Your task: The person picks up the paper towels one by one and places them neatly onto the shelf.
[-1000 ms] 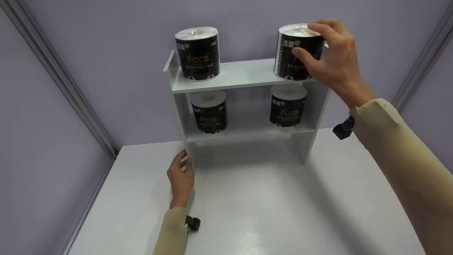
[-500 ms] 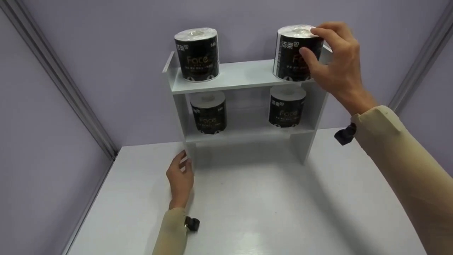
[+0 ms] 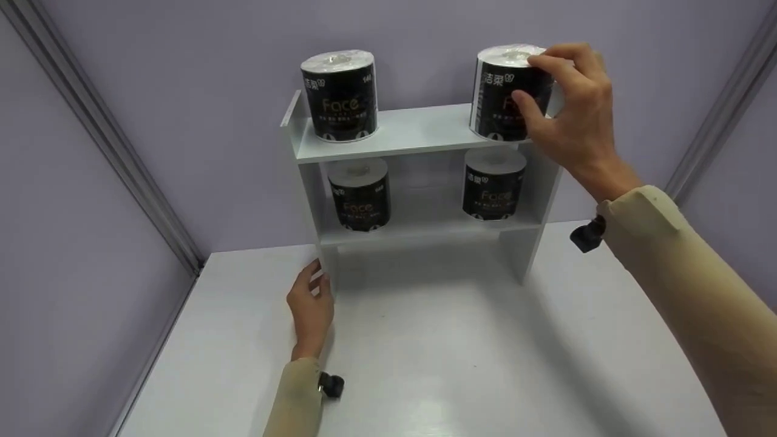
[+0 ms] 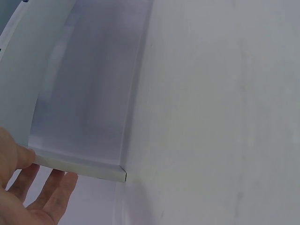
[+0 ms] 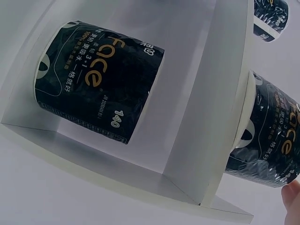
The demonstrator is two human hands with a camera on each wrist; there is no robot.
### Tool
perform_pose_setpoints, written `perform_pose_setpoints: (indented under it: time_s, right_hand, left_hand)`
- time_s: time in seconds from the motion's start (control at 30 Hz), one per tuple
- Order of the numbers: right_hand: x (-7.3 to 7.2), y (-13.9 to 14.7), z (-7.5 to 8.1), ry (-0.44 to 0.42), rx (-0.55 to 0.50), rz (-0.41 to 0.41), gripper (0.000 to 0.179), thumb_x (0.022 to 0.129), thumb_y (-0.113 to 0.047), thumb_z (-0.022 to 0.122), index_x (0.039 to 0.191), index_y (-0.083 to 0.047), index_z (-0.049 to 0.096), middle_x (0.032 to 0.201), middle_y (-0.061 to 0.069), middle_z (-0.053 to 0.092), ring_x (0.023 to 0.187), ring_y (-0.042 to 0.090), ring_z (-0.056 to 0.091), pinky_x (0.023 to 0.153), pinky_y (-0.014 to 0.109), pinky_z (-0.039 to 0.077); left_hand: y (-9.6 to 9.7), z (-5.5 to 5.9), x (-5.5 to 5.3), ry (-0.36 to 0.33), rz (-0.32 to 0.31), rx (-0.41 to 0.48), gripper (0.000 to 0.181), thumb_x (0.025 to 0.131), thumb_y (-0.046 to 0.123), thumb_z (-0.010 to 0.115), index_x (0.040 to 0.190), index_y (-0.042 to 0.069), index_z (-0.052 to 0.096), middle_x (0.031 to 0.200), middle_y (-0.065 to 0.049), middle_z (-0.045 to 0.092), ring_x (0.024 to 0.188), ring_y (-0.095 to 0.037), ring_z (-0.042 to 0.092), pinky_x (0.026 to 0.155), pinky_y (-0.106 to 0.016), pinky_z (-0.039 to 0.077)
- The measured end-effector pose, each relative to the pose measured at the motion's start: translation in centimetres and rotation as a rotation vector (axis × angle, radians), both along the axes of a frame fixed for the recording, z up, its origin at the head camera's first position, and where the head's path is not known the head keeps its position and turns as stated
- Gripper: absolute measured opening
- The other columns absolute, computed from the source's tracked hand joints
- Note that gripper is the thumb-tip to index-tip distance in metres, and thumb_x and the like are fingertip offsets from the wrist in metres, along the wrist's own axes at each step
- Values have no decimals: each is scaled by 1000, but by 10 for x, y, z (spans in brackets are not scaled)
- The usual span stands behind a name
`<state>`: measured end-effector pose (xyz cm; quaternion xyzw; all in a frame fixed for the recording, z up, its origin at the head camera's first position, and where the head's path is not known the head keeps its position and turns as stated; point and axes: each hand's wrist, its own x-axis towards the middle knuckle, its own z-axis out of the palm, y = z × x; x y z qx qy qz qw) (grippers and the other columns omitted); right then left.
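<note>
In the head view a white two-tier shelf (image 3: 419,130) bears toilet paper rolls in black "Face" wrappers. My right hand (image 3: 576,115) is at the upper right roll (image 3: 498,100), thumb on its front and fingers curved over the top's right side. That roll stands upright on the top board. In the right wrist view only my thumb (image 5: 293,197) shows, at the roll's edge. Low down, my left hand (image 3: 311,309) pinches the shelf's left side panel; the left wrist view shows thumb and fingers (image 4: 61,194) on either side of the panel edge.
Another roll (image 3: 340,97) stands at the top board's left end. On the lower board stand a left roll (image 3: 361,197) and a right roll (image 3: 493,188). The shelf is on a white table (image 3: 419,352) against a pale purple wall (image 3: 200,121).
My right thumb has slid slightly right and down across the roll's front, and the fingertips sit a little lower. The rolls, the shelf and my left hand look unmoved.
</note>
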<state>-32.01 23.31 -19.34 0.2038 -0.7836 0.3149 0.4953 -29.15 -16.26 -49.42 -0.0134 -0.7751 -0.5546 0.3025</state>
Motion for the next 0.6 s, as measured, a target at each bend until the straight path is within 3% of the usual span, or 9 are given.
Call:
perform_pose_setpoints:
  time_s: [0.6]
  right_hand:
    - [-6,-3,-1,-3,-18,-16,39,91,-19,82,127,-6,76,128,13,65,124,25,56,106,36,43]
  left_hand:
    - [1,-1,-1,4,13,14,38,104,-1,64,142,-3,63,139,-21,68,117,-38,72,96,-47,64]
